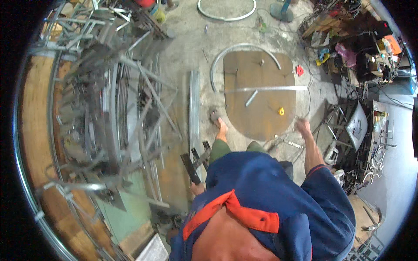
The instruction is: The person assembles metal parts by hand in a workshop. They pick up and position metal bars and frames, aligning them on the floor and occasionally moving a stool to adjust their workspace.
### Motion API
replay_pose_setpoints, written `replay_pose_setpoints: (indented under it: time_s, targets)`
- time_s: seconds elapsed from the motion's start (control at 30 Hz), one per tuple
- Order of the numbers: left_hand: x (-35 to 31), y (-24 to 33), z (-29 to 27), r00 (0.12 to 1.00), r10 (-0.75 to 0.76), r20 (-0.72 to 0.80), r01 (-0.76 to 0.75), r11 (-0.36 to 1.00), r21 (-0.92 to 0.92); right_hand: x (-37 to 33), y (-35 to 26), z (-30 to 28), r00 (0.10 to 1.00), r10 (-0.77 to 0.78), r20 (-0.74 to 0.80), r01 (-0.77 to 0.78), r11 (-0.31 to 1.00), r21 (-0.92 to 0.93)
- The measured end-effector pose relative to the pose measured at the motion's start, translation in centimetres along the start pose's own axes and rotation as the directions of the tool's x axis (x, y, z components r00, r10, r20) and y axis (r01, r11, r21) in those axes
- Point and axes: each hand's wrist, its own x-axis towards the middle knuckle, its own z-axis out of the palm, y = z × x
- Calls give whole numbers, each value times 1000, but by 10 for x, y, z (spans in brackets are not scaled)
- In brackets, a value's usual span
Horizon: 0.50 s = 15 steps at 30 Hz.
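Note:
At my left side, partly hidden by my shirt, my left hand (pixel 198 188) is closed round the lower end of a dark flat bar (pixel 189 167). More dark pieces stick out beside that bar; whether they join it I cannot tell. Out to the right, my right hand (pixel 302 126) is near the lower right edge of a brown board (pixel 244 117) with rounded corners, its fingers smeared. On the board lie a pale straight strip (pixel 265 88), a short metal tube (pixel 251 98) and a yellow tape measure (pixel 281 111). A curved metal tube (pixel 212 71) arches round the board's far end.
Long metal bars (pixel 194 113) lie left of my foot. A rack of metal frames and tubes (pixel 117 108) fills the left. A metal ring (pixel 226 18) lies on the far floor, a red object (pixel 299 70) beside the board. Cluttered shelves (pixel 365 56) and a cable (pixel 310 78) are at right.

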Motion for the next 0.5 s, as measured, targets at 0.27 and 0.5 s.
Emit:
replay_pose_setpoints:
  time_s: [0.27, 0.5]
  targets:
    - [94, 121, -31, 997, 60, 50, -66, 989, 134, -34, 6, 19, 835, 512, 204, -551, 786, 281]
    - [144, 193, -44, 996, 90, 24, -93, 976, 198, 35, -112, 72, 868, 448, 214, -486, 856, 177]
